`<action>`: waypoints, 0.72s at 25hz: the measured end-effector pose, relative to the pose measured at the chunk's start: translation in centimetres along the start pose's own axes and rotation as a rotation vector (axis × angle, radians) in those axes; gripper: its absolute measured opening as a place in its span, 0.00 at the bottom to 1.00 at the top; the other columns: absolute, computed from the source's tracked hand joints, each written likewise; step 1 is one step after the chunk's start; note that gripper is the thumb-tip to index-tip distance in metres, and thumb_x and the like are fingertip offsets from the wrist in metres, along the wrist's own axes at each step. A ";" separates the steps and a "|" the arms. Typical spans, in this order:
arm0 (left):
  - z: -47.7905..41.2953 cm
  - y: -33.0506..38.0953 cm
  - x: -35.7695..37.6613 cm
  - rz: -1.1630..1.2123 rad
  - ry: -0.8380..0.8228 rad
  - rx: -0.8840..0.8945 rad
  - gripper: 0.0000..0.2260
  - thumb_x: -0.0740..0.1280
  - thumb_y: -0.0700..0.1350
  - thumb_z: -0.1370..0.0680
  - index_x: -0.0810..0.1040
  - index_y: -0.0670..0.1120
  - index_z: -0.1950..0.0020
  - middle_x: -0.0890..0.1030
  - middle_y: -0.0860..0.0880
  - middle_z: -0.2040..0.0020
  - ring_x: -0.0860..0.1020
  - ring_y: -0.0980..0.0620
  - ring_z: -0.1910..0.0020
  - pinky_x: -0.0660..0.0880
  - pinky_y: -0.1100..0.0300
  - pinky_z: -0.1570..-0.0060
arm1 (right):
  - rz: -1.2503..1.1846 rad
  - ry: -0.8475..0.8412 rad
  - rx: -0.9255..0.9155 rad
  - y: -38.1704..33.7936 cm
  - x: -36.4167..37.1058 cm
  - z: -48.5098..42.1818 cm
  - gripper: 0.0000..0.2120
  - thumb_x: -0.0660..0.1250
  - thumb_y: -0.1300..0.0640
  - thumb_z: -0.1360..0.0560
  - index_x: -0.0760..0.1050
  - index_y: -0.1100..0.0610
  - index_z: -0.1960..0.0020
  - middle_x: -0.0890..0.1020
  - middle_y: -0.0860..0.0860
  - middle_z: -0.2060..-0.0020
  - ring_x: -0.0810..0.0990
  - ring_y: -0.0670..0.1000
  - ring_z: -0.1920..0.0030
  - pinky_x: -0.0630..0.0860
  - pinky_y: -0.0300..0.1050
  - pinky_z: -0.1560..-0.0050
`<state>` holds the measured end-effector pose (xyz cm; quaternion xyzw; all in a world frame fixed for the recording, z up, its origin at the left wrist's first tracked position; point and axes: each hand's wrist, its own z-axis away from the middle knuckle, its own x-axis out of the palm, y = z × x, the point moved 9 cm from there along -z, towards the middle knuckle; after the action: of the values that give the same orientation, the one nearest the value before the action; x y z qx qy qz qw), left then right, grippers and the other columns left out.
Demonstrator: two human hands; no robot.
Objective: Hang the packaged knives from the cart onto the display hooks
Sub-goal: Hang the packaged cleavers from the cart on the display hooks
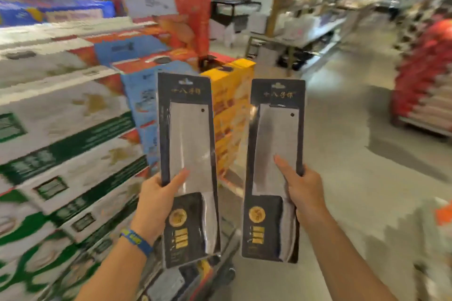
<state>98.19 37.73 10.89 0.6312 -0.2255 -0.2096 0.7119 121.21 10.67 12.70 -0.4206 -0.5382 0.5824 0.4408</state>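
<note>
Two packaged cleavers in dark cards with clear blisters stand upright in front of me. My left hand (156, 200) grips the left packaged knife (189, 144) at its left edge, thumb across the blister. My right hand (302, 188) holds the right packaged knife (277, 149) at its right edge, thumb on the front. Below them the cart (220, 273) shows in part, with more dark packages in it. No display hooks are in view. The picture is blurred by motion.
Stacked white-and-green boxes (61, 144) fill the left side, with blue, red and yellow boxes (230, 110) behind them. A grey floor aisle (347, 154) runs ahead on the right. Red stacked goods (425, 85) stand at the far right, shelves at the back.
</note>
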 end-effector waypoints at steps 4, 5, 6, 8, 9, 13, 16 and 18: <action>-0.4 -2.3 12.4 0.020 -0.083 -0.031 0.17 0.78 0.58 0.33 0.85 0.53 0.49 0.87 0.48 0.52 0.85 0.44 0.52 0.79 0.39 0.47 | -0.042 0.056 -0.025 1.1 -10.2 -3.3 0.22 0.77 0.35 0.36 0.82 0.49 0.50 0.87 0.39 0.63 0.85 0.40 0.64 0.76 0.31 0.72; -0.4 -3.1 15.7 0.013 -0.095 -0.053 0.19 0.79 0.62 0.36 0.85 0.54 0.50 0.87 0.50 0.55 0.85 0.48 0.55 0.81 0.44 0.51 | -0.057 0.090 -0.022 1.4 -13.4 -4.2 0.22 0.77 0.35 0.36 0.81 0.49 0.49 0.87 0.40 0.61 0.86 0.41 0.63 0.77 0.32 0.71; -0.4 -3.5 19.0 -0.005 -0.110 -0.046 0.22 0.78 0.66 0.39 0.86 0.55 0.52 0.87 0.51 0.58 0.85 0.52 0.59 0.81 0.48 0.55 | -0.075 0.131 -0.018 1.9 -16.7 -5.3 0.23 0.77 0.36 0.36 0.81 0.49 0.49 0.87 0.40 0.60 0.87 0.43 0.61 0.78 0.33 0.69; 0.0 -4.0 26.2 -0.072 -0.171 -0.016 0.21 0.76 0.69 0.39 0.85 0.57 0.54 0.86 0.52 0.59 0.84 0.52 0.60 0.81 0.48 0.58 | -0.094 0.240 -0.015 3.1 -23.6 -7.0 0.21 0.77 0.38 0.34 0.81 0.50 0.48 0.88 0.41 0.58 0.87 0.44 0.58 0.80 0.34 0.66; 0.2 -4.4 29.9 -0.099 -0.208 -0.010 0.19 0.76 0.69 0.37 0.85 0.58 0.54 0.86 0.52 0.58 0.84 0.50 0.58 0.82 0.46 0.56 | -0.105 0.285 -0.021 3.5 -26.9 -7.8 0.19 0.77 0.40 0.32 0.81 0.50 0.47 0.88 0.41 0.57 0.87 0.45 0.57 0.81 0.35 0.65; 0.2 -5.8 41.2 -0.216 -0.373 -0.019 0.24 0.74 0.71 0.37 0.83 0.51 0.60 0.84 0.52 0.62 0.82 0.52 0.63 0.78 0.50 0.59 | -0.138 0.418 -0.029 4.3 -36.2 -9.9 0.11 0.77 0.48 0.26 0.81 0.49 0.47 0.88 0.44 0.54 0.88 0.46 0.55 0.82 0.36 0.62; 0.5 -6.8 47.7 -0.362 -0.526 0.040 0.18 0.71 0.70 0.35 0.81 0.55 0.65 0.78 0.57 0.72 0.75 0.62 0.72 0.72 0.59 0.69 | -0.124 0.454 -0.038 5.4 -40.1 -10.9 0.10 0.77 0.52 0.26 0.82 0.49 0.46 0.88 0.48 0.51 0.88 0.48 0.53 0.83 0.40 0.58; 0.1 -7.2 50.8 -0.382 -0.545 0.051 0.15 0.71 0.67 0.33 0.80 0.56 0.66 0.75 0.58 0.75 0.72 0.62 0.74 0.69 0.61 0.71 | -0.112 0.503 -0.038 6.1 -41.6 -11.6 0.10 0.78 0.53 0.26 0.81 0.49 0.47 0.88 0.47 0.52 0.88 0.48 0.53 0.83 0.41 0.58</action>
<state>139.16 7.21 6.65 0.6003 -0.2905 -0.4948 0.5572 142.80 -26.77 6.51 -0.5300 -0.4450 0.4241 0.5841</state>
